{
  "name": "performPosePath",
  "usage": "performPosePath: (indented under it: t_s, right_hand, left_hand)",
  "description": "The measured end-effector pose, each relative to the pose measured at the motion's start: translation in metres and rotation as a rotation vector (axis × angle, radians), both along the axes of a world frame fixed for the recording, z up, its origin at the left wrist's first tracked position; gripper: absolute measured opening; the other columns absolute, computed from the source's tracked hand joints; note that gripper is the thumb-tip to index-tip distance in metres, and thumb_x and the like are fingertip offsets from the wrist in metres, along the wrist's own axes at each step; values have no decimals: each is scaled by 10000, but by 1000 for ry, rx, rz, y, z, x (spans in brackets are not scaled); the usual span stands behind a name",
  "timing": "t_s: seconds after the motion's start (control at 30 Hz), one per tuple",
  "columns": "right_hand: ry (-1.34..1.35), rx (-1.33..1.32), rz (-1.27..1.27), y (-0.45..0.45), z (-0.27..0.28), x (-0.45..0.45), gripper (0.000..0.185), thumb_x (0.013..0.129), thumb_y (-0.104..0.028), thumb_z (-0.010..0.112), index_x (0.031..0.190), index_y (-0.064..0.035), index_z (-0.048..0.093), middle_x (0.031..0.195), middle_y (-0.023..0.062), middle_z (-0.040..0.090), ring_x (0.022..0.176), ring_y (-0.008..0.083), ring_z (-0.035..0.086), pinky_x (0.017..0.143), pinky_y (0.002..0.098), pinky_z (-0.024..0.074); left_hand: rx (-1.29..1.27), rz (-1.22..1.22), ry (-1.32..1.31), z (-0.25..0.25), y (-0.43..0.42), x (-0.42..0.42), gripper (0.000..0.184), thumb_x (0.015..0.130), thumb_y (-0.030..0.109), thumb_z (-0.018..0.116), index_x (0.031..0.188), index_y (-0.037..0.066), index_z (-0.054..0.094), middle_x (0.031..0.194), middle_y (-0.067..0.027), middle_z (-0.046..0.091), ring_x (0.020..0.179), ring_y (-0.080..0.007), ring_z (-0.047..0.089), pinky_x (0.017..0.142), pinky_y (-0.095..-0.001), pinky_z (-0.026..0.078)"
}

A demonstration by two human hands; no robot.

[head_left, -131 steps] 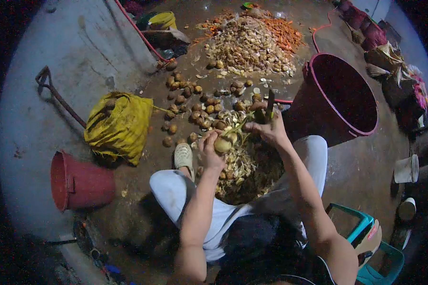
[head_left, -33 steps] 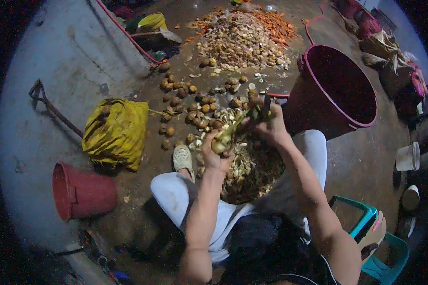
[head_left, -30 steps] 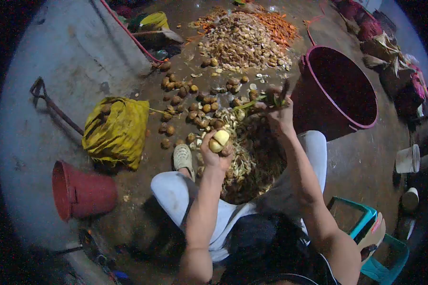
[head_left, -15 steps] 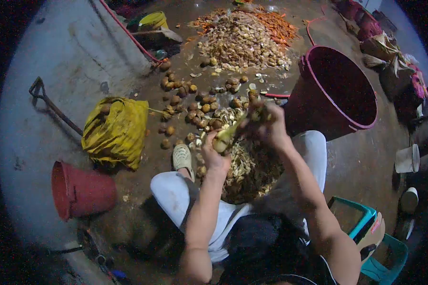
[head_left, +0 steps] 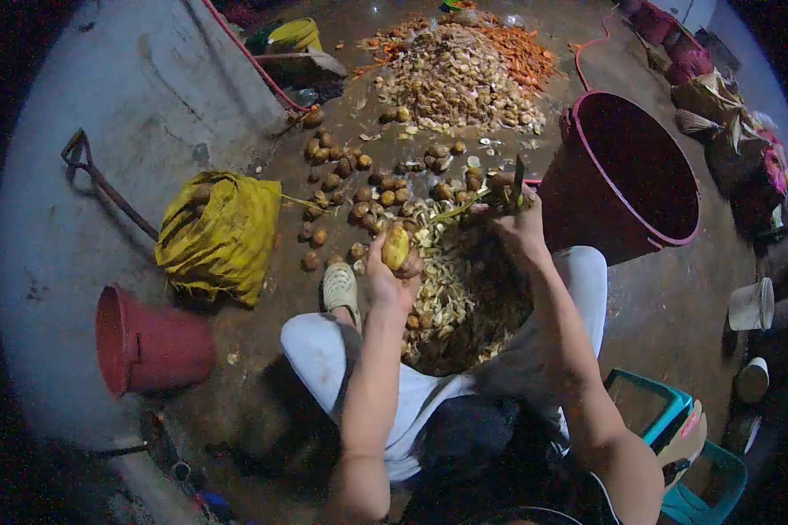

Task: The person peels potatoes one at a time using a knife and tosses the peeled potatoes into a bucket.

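Observation:
My left hand point(head_left: 383, 282) is closed around a potato point(head_left: 396, 248) with smooth yellow flesh showing. A brownish round shape, perhaps another potato, sits against its lower right side. Off to the right and slightly higher, my right hand point(head_left: 524, 224) grips a knife whose dark blade point(head_left: 518, 175) points up; its handle is hidden by the fingers. A greenish-yellow strip of peel point(head_left: 458, 211) trails leftward from near that hand. Between my legs lies a heap of pale peelings point(head_left: 446, 293), and unpeeled brown potatoes point(head_left: 361, 210) are scattered on the floor beyond.
A large dark red tub point(head_left: 578, 206) stands right of my right hand. On the left are a yellow sack point(head_left: 214, 241) and a tipped red bucket point(head_left: 171, 350). A pile of pale and orange scraps point(head_left: 460, 83) lies ahead. A teal stool point(head_left: 718, 472) is at lower right.
My right hand and the knife have moved right, away from the potato, and the blade now points up. My left hand has turned the potato, showing its yellow side.

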State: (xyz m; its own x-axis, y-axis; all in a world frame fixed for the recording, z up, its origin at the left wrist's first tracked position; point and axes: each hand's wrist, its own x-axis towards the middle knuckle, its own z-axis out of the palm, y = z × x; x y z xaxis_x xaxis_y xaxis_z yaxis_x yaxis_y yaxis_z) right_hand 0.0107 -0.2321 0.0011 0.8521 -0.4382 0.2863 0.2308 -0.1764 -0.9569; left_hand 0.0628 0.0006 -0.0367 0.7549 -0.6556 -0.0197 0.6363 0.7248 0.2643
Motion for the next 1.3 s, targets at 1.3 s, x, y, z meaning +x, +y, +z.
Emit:
performPosePath:
  t_s: [1.3]
  right_hand:
    - [107,-156,101,-15,-1,1,444,694,-110,830,1064,-6,609,984,43,656,940,148,584,882,289,455]
  left_hand:
    - [277,173,-110,28,4,-12,284,967,256,535,1176,65,530,1030,-100,602,861,-199,609,711,-323,521]
